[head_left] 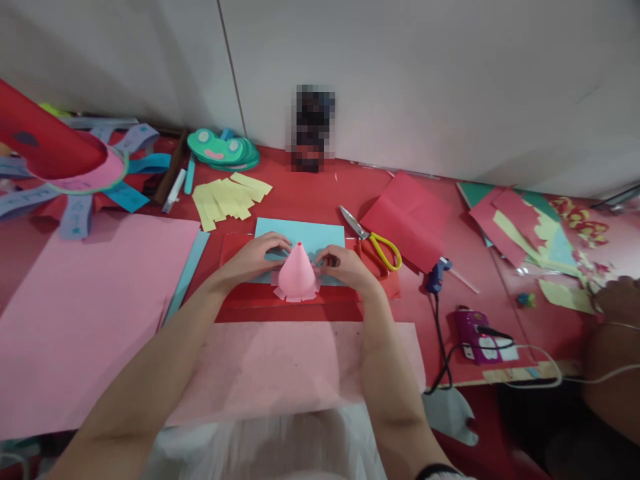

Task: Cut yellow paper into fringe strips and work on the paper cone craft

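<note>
A small pink paper cone (297, 276) stands upright on a red sheet (235, 253), with a light blue sheet (320, 237) behind it. Its base has cut tabs spread flat. My left hand (255, 257) rests just left of the cone, fingers curled toward its top. My right hand (345, 265) sits on the right side, fingers bent and pinching at the cone's edge. Both hands touch the cone.
Yellow-handled scissors (373, 240) lie right of the blue sheet. A blue glue gun (436, 275) and its cable lie further right. Yellow paper strips (227, 199), green frog cutouts (223, 148), large pink sheets (85, 313) and another person's hand (617, 300) surround the work.
</note>
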Action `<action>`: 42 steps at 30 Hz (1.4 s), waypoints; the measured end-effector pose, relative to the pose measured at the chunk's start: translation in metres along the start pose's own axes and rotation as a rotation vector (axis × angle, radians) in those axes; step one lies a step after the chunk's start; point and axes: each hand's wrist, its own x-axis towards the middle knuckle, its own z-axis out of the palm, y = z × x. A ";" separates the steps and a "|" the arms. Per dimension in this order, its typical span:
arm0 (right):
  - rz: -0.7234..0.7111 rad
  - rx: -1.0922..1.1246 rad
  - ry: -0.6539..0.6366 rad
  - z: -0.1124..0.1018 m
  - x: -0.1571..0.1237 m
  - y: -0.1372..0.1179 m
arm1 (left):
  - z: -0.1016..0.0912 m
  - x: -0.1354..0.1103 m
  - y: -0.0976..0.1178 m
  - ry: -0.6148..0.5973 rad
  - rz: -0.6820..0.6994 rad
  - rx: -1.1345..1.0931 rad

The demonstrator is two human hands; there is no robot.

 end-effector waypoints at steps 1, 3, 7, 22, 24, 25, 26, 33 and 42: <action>0.003 -0.016 -0.001 0.000 0.000 0.000 | 0.000 0.000 0.000 0.001 0.004 0.011; 0.004 -0.035 0.001 0.001 0.000 0.001 | 0.001 0.000 -0.001 0.012 0.000 0.028; 0.004 -0.040 0.003 0.003 0.002 0.005 | 0.003 0.003 -0.004 0.011 -0.024 0.054; 0.032 -0.016 0.009 0.004 0.002 0.005 | 0.005 0.004 -0.003 0.021 0.003 0.055; 0.022 -0.025 0.013 0.004 0.003 0.005 | 0.004 0.004 -0.002 0.021 -0.011 0.056; 0.016 -0.032 0.013 0.004 0.003 0.004 | 0.004 0.003 -0.001 0.019 -0.020 0.060; 0.012 -0.041 0.011 0.004 0.003 0.004 | 0.004 0.003 0.000 0.017 -0.027 0.066; 0.024 -0.059 0.014 0.004 0.003 0.004 | 0.002 0.001 0.006 0.030 -0.022 0.071; 0.031 -0.065 0.002 0.004 0.004 0.005 | 0.001 -0.001 0.009 0.030 -0.039 0.065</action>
